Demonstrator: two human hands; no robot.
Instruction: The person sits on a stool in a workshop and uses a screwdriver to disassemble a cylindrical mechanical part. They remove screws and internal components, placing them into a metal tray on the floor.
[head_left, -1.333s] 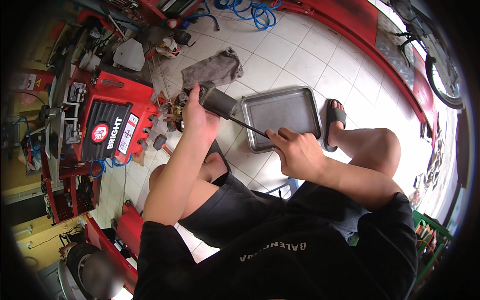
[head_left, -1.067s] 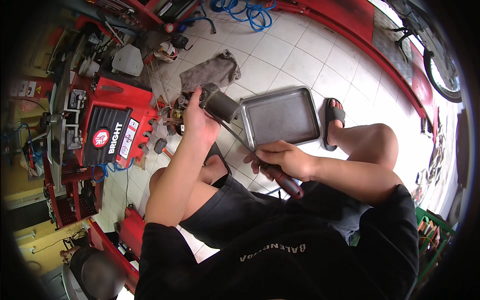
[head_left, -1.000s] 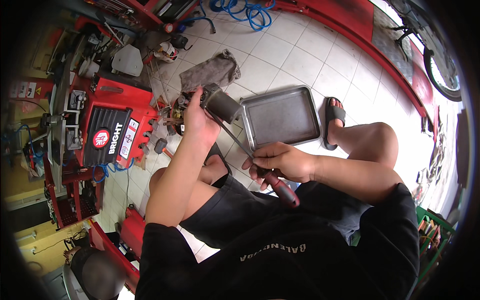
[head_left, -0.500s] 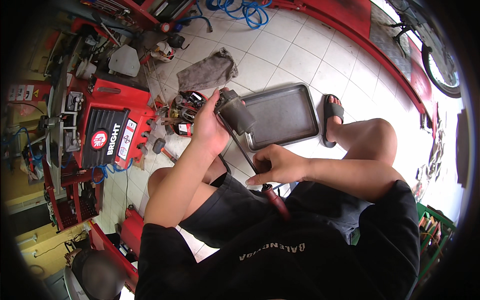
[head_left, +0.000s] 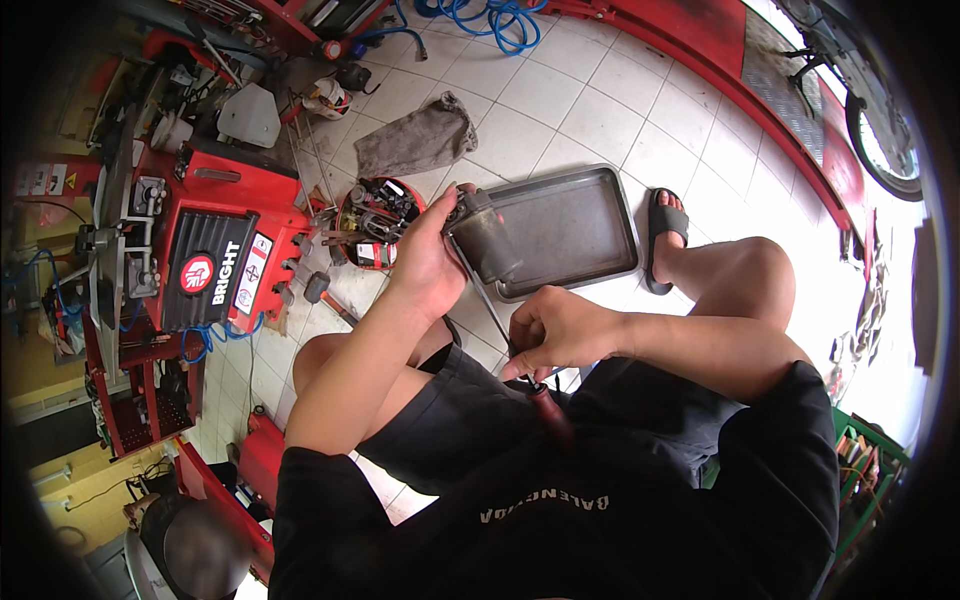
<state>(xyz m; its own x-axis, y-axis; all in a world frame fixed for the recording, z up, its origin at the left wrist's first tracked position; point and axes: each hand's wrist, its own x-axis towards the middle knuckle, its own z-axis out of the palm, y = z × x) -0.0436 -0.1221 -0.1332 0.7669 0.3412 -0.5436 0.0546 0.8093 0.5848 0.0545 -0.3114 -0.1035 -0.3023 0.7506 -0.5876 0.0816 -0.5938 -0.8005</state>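
Forearms (head_left: 350, 365) converged in front of the person, the left one rising steeply from the lower left, the right one reaching almost level from the right. The left hand (head_left: 432, 265) was raised with its grip curled around the upper end of a dark cylindrical part (head_left: 490, 245), which it held tilted over the left edge of a metal tray (head_left: 570, 215) on the floor (head_left: 540, 95). The right hand (head_left: 562, 333) curled inward, its grip narrowed to a pinch on the red-handled screwdriver (head_left: 547, 406), whose shaft slanted up beside the part; whether its tip touched could not be told.
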